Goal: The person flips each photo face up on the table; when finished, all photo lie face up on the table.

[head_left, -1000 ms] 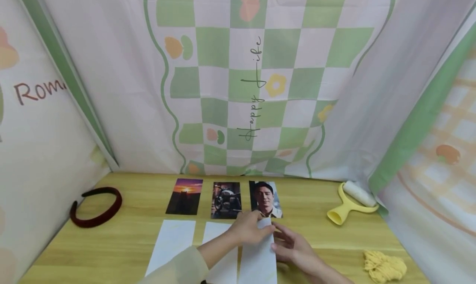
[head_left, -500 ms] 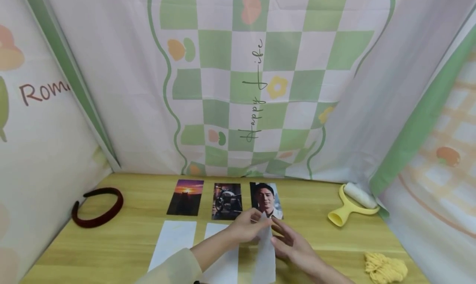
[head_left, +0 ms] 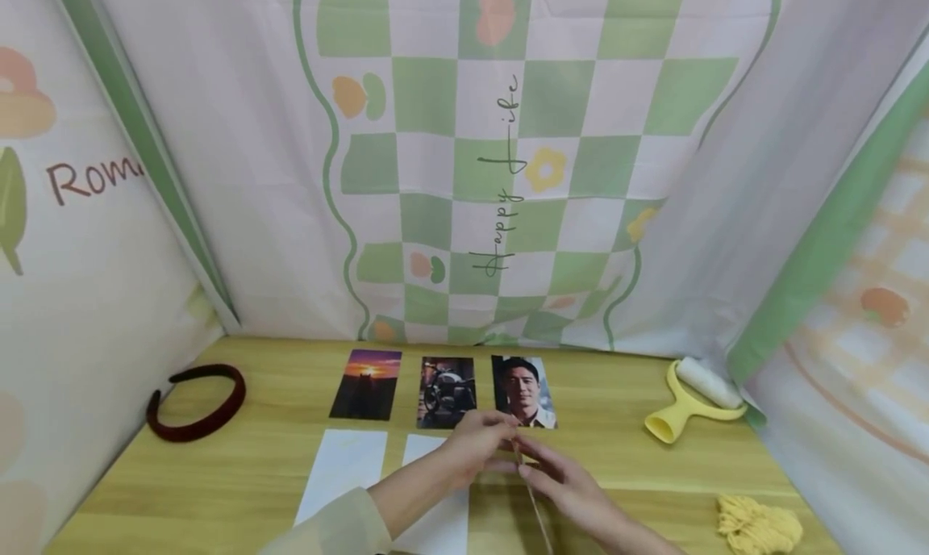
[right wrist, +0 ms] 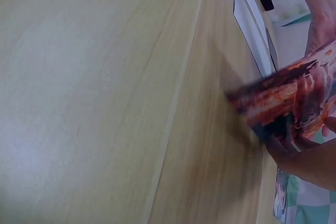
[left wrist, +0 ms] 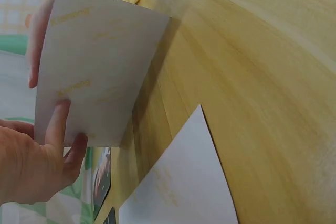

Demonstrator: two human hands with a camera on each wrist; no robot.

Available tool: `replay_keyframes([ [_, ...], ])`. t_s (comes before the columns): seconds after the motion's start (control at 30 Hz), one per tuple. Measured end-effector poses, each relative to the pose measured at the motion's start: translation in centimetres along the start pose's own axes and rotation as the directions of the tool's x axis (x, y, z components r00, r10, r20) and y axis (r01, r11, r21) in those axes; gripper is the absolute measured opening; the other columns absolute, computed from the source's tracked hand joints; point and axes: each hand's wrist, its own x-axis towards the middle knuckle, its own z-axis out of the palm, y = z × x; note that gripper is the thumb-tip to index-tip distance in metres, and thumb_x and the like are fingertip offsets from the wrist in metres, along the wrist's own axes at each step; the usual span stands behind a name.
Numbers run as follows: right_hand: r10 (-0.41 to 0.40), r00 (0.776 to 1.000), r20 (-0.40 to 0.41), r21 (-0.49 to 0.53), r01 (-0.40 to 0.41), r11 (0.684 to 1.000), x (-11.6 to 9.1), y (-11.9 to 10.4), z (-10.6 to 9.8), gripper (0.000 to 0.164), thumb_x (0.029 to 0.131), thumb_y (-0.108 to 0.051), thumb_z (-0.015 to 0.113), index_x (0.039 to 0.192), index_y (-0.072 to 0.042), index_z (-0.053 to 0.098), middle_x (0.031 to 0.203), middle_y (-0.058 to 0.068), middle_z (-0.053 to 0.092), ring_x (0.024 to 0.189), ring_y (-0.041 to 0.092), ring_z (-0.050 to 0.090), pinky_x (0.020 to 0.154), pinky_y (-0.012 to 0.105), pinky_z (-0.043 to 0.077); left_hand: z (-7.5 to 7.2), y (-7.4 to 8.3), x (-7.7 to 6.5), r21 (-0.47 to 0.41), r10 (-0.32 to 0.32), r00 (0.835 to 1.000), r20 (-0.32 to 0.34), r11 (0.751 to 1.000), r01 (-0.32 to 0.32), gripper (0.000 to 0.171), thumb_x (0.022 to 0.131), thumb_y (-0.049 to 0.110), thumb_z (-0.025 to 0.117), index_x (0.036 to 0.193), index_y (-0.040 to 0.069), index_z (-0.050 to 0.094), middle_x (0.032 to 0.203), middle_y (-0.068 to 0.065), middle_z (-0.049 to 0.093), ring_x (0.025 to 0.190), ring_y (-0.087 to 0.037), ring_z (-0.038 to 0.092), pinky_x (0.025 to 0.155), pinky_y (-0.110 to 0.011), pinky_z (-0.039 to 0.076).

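A photo print (head_left: 535, 502) stands nearly edge-on between my hands in the head view, raised off the table. Its white back (left wrist: 105, 51) carries faint yellow lettering and faces my left hand (head_left: 472, 446). My left thumb and fingers pinch it near its far end. My right hand (head_left: 573, 486) lies along the picture side, fingers extended against it, partly hidden behind the print in the left wrist view. A reddish-orange picture (right wrist: 310, 93) shows in the right wrist view, its subject blurred. Two white-backed prints (head_left: 344, 466) lie face down to the left.
Behind my hands lie a sunset photo (head_left: 365, 385), a motorcycle photo (head_left: 446, 392) and a portrait photo (head_left: 524, 390), face up. A dark red headband (head_left: 196, 422) is at left. At right are a yellow-handled roller (head_left: 682, 406) and a yellow yarn bundle (head_left: 758, 525).
The rightmost white-backed print, first nearly flat with its white side up, has been lifted and turned edge-on between both hands. The other prints stay in place; the head view shifted slightly.
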Motion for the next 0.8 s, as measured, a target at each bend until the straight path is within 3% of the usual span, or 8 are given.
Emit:
replay_keyframes([
  [0.07, -0.022, 1.000, 0.005, -0.057, 0.022, 0.998, -0.1, 0.1, 0.0, 0.063, 0.107, -0.026, 0.056, 0.159, 0.002, 0.036, 0.162, 0.034, 0.037, 0.137, 0.048, 0.054, 0.094, 0.024, 0.057, -0.1, 0.1, -0.1, 0.021, 0.002, 1.000, -0.003, 1.000, -0.002, 0.033, 0.098, 0.003, 0.056, 0.128, -0.007, 0.063, 0.116, -0.018, 0.067, 0.098, -0.019, 0.067, 0.086, -0.038, 0.066],
  [0.2, -0.087, 0.995, 0.049, -0.171, 0.094, 0.981, -0.4, 0.6, -0.1, 0.060, 0.106, -0.028, 0.058, 0.157, -0.003, 0.042, 0.162, 0.034, 0.037, 0.141, 0.056, 0.044, 0.103, 0.041, 0.058, -0.5, 0.1, -0.3, 0.132, 0.069, 0.996, -0.048, 0.989, -0.062, 0.033, 0.091, -0.005, 0.060, 0.124, -0.008, 0.065, 0.118, -0.022, 0.068, 0.092, -0.019, 0.071, 0.079, -0.035, 0.067],
  [0.27, -0.132, 0.987, 0.091, -0.254, 0.151, 0.955, -0.5, 1.0, -0.2, 0.059, 0.105, -0.030, 0.060, 0.156, -0.006, 0.045, 0.160, 0.036, 0.038, 0.142, 0.059, 0.041, 0.105, 0.047, 0.056, -0.9, 0.0, -0.3, 0.218, 0.118, 0.990, -0.075, 0.971, -0.099, 0.036, 0.084, -0.011, 0.063, 0.120, -0.008, 0.066, 0.116, -0.023, 0.070, 0.088, -0.020, 0.072, 0.074, -0.033, 0.066],
  [0.33, -0.146, 0.980, 0.138, -0.341, 0.185, 0.922, -0.5, 1.4, -0.4, 0.060, 0.104, -0.035, 0.061, 0.157, -0.013, 0.045, 0.162, 0.034, 0.036, 0.143, 0.059, 0.038, 0.107, 0.044, 0.053, -1.3, -0.2, -0.2, 0.331, 0.178, 0.979, -0.096, 0.934, -0.137, 0.038, 0.077, -0.014, 0.063, 0.113, -0.006, 0.069, 0.111, -0.019, 0.073, 0.086, -0.020, 0.071, 0.070, -0.033, 0.065],
  [0.47, -0.156, 0.963, 0.219, -0.518, 0.251, 0.818, -0.6, 2.2, -0.6, 0.065, 0.101, -0.044, 0.064, 0.159, -0.023, 0.043, 0.165, 0.030, 0.034, 0.139, 0.053, 0.042, 0.104, 0.042, 0.052, -2.0, -0.6, 0.0, 0.546, 0.277, 0.958, -0.079, 0.816, -0.191, 0.038, 0.068, -0.013, 0.060, 0.102, -0.001, 0.072, 0.098, -0.010, 0.074, 0.088, -0.020, 0.069, 0.071, -0.033, 0.061],
  [0.53, -0.182, 0.951, 0.252, -0.594, 0.300, 0.747, -0.6, 2.6, -0.7, 0.068, 0.100, -0.048, 0.065, 0.159, -0.023, 0.043, 0.164, 0.029, 0.036, 0.135, 0.051, 0.045, 0.101, 0.043, 0.055, -2.3, -0.8, 0.2, 0.618, 0.314, 0.948, -0.055, 0.756, -0.215, 0.035, 0.070, -0.012, 0.060, 0.101, 0.000, 0.073, 0.094, -0.007, 0.074, 0.087, -0.020, 0.070, 0.072, -0.033, 0.060],
  [0.67, -0.229, 0.932, 0.280, -0.711, 0.362, 0.602, -0.5, 3.2, -0.6, 0.071, 0.098, -0.056, 0.063, 0.158, -0.024, 0.046, 0.159, 0.028, 0.046, 0.130, 0.048, 0.051, 0.096, 0.052, 0.057, -2.6, -1.3, 0.5, 0.654, 0.320, 0.947, 0.005, 0.716, -0.245, 0.036, 0.072, -0.013, 0.062, 0.104, -0.002, 0.073, 0.097, -0.010, 0.075, 0.082, -0.018, 0.070, 0.069, -0.029, 0.060],
  [0.8, -0.219, 0.934, 0.283, -0.764, 0.357, 0.538, -0.5, 3.5, -0.6, 0.070, 0.096, -0.062, 0.061, 0.156, -0.027, 0.048, 0.156, 0.024, 0.050, 0.130, 0.046, 0.053, 0.095, 0.057, 0.056, -2.8, -1.6, 0.6, 0.669, 0.292, 0.955, 0.053, 0.700, -0.251, 0.035, 0.075, -0.011, 0.066, 0.107, 0.000, 0.073, 0.097, -0.010, 0.075, 0.077, -0.013, 0.065, 0.065, -0.024, 0.055],
])
